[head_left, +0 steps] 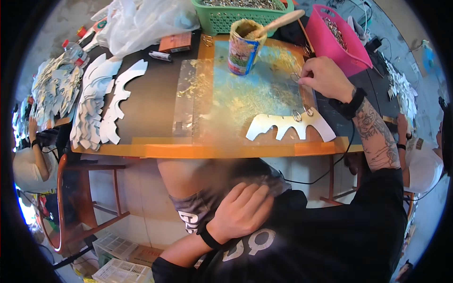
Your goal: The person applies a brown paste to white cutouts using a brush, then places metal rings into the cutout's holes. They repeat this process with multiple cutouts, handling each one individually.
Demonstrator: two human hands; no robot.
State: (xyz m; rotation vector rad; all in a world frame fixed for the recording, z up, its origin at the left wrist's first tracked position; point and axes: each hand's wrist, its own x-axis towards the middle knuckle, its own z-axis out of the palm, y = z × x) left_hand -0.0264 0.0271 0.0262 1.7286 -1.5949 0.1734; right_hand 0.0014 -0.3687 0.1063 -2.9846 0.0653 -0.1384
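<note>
Above the table's right side, my right hand [326, 78] pinches a small metal ring [295, 77] between thumb and fingers. Below it lies a white scalloped card piece [289, 126] with pointed tabs, near the front edge. Two metal rings [297, 115] sit at this card's upper edge. My left hand [243, 210] is down at my lap against the black shirt, its fingers curled together and their tips hidden. A glue-smeared can [241, 56] with a wooden-handled brush [278, 23] stands on the stained blue board [255, 94].
Stacked white card pieces [92, 101] and a single one [123, 96] lie at left. A green basket [231, 20] and a pink basket [337, 42] hold metal parts at the back. Near them are a plastic bag [141, 26] and an orange box [175, 42]. A smudge blurs the picture's middle.
</note>
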